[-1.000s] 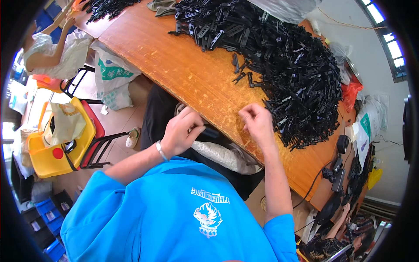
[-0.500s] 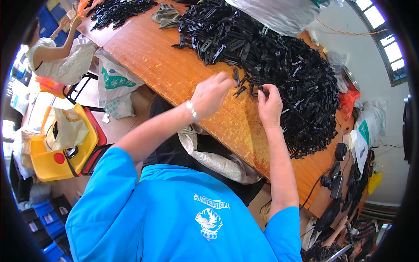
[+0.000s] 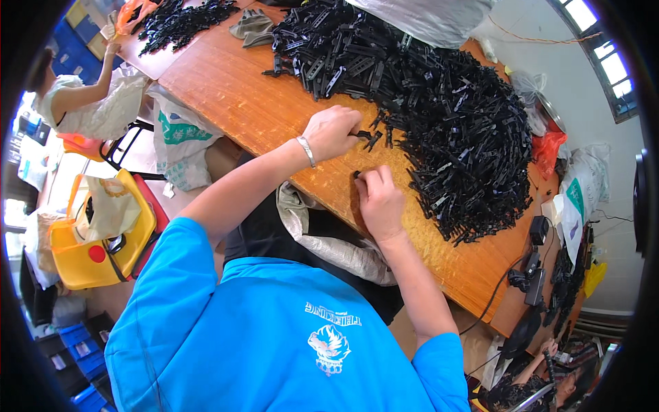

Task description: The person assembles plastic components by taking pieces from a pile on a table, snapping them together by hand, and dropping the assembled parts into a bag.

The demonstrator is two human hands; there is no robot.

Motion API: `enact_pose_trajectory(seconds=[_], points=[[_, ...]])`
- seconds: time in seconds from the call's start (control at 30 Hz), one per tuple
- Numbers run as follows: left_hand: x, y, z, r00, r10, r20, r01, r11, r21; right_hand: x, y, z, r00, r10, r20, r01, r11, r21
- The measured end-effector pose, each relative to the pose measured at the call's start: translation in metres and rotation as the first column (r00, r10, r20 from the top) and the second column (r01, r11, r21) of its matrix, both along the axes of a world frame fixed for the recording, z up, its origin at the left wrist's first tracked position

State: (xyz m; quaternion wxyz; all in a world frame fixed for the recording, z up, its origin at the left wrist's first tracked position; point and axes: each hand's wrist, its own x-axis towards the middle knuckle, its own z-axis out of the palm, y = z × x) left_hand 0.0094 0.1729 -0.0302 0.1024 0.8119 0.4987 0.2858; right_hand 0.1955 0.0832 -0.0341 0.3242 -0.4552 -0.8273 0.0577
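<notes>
Low over the wooden table [image 3: 302, 89], my left hand [image 3: 333, 132] is closed, its fingertips pinching a small black plastic part [image 3: 363, 134]. A loose black plastic part [image 3: 375, 141] lies just beyond those fingertips. Closer to the table's front edge, my right hand [image 3: 379, 199] is also closed, with the dark end of another black plastic part [image 3: 357, 175] showing between thumb and fingers. Both held parts are mostly hidden. Beyond my hands spreads a large pile of narrow black plastic parts [image 3: 473, 151], some with rows of holes.
A grey glove [image 3: 252, 27] and a second black heap [image 3: 182, 26] lie farther left. A white sack [image 3: 419, 20] borders the pile's far side. Yellow chair [image 3: 93, 254] stands left; a person [image 3: 82, 96] sits beyond. Black adapters [image 3: 534, 288] and a cable are at right.
My right hand has drawn back from the pile's edge, leftward and nearer me, with a black part in its pinch. My left hand has lowered slightly to the loose parts.
</notes>
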Motion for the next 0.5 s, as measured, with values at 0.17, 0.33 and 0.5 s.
enact_pose_trajectory(seconds=[0.17, 0.33, 0.5], points=[[-0.005, -0.021, 0.002, 0.942, 0.097, 0.321, -0.001, 0.958, -0.286, 0.008, 0.013, -0.009, 0.999, -0.033, -0.02, 0.033, 0.999, -0.021], [-0.007, -0.041, 0.014, 0.555, 0.323, 0.767, 0.339, 0.754, -0.563, 0.003, 0.008, -0.007, 0.995, -0.007, -0.102, -0.001, 0.997, -0.073], [-0.006, -0.052, 0.009, 0.466, 0.427, 0.775, 0.438, 0.649, -0.622, 0.002, 0.011, 0.001, 0.985, -0.151, 0.088, 0.157, 0.985, -0.07]])
